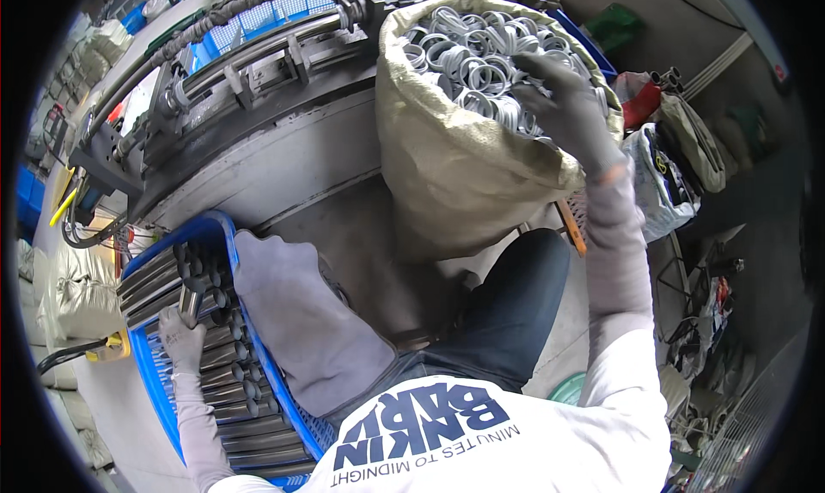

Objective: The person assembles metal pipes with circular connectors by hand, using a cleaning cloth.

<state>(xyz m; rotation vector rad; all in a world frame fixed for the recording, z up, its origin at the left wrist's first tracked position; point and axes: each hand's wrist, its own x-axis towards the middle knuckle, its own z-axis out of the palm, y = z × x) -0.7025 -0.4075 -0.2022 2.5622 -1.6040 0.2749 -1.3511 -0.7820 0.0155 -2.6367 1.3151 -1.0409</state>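
Left hand: my gloved left hand [180, 336] lies on the metal tubes [225, 355] in the blue crate [225, 235], fingers wrapped around the end of one tube [190, 304] at the top of the stack.
Left fingers: clenched on that tube; its open end points up and away from me.
Right hand: my gloved right hand [567, 106] reaches into the mouth of the big woven sack [447, 183], down among the grey rings [468, 55].
Right fingers: curled into the pile of rings; I cannot tell whether they hold one or only rest there.
Tubes: they lie side by side in layers, filling the crate at my left knee, their round open ends facing the crate's right wall.
Rings: heaped to the brim of the sack, which stands upright ahead of me and to the right.
Cloth: a grey cloth [301, 321] drapes over my left thigh, just beside the crate's rim.
Machine: a dark metal machine [249, 89] with rails and clamps runs across the top left, behind the crate and touching the sack's left side.
Right side: bags and loose clutter [679, 175] lie on the floor beyond the sack, well apart from both hands.
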